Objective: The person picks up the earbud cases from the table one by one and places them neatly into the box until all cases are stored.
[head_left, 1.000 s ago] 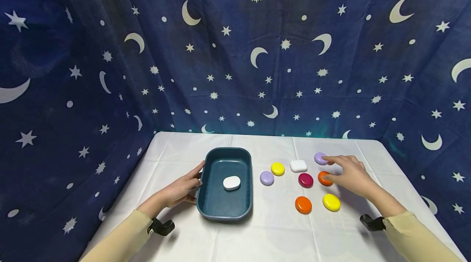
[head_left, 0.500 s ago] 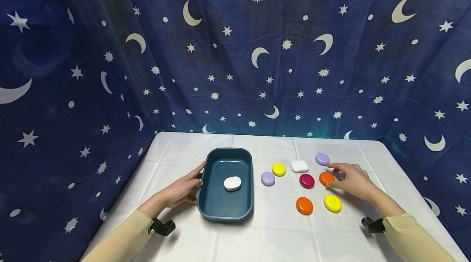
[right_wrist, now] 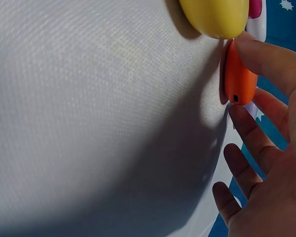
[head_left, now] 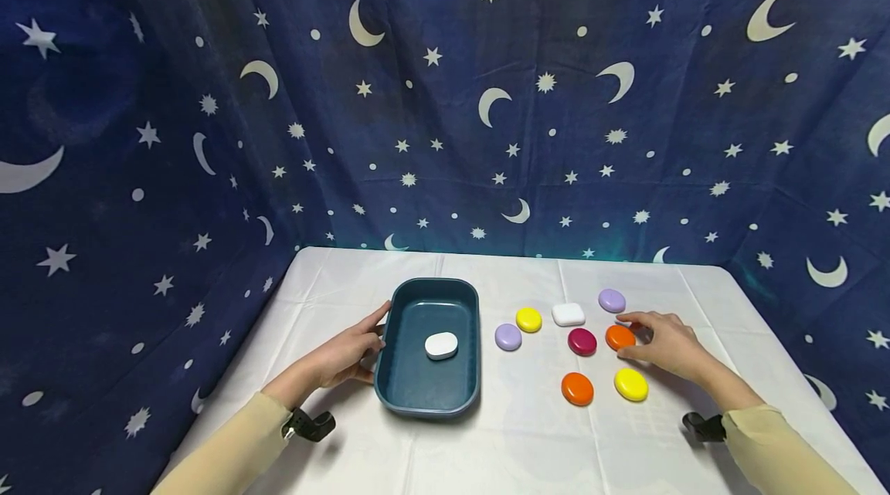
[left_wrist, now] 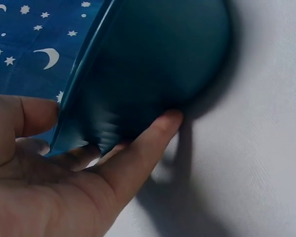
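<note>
A dark teal rectangular tray (head_left: 427,402) stands left of centre with a white rounded piece (head_left: 441,346) inside it. My left hand (head_left: 348,356) touches the tray's outer left wall with spread fingers; in the left wrist view one fingertip (left_wrist: 171,118) presses low on the wall. At the right, my right hand (head_left: 667,340) is round an orange glossy disc (head_left: 619,337), thumb at its near side and index finger beyond its far side. In the right wrist view the thumb (right_wrist: 251,49) overlaps the disc's upper end, and the fingers stay spread. A small black slot shows on the disc's edge.
Around the right hand lie a purple disc (head_left: 612,300), a yellow disc (head_left: 631,384), a crimson disc (head_left: 582,341) and a white piece (head_left: 568,314). Nearer the tray are another yellow disc (head_left: 528,319) and purple disc (head_left: 508,337). A second orange disc (head_left: 577,388) lies in front.
My right hand has drawn back from the purple disc toward the orange one, its index finger now lower. The left hand stays at the tray.
</note>
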The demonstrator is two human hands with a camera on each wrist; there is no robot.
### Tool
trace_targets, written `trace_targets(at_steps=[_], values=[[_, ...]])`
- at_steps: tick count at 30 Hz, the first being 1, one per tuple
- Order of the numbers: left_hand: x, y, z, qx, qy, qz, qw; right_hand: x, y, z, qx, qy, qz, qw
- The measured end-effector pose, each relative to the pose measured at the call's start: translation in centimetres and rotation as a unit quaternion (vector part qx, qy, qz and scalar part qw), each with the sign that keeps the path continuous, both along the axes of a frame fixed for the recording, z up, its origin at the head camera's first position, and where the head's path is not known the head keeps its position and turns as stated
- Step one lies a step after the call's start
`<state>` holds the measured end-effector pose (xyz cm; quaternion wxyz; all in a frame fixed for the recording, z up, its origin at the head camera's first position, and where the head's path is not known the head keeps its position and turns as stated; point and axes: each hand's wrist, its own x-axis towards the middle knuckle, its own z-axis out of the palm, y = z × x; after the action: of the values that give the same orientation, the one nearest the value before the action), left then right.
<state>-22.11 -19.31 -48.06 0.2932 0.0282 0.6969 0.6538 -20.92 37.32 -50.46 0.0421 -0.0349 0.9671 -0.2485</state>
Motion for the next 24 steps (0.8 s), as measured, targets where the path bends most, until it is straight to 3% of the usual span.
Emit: trace_targets(at_steps=[12, 24], values=[[0.10, 0.33, 0.01, -0.041, 0.039, 0.019, 0.9982, 0.24, 0.01, -0.21, -0.006, 0.018, 0.009, 1.000], [0.20, 0.26, -0.46, -0.033, 0.040, 0.014, 0.9986, 0.31, -0.10, -0.56, -0.010, 0.012, 0.004, 1.000]])
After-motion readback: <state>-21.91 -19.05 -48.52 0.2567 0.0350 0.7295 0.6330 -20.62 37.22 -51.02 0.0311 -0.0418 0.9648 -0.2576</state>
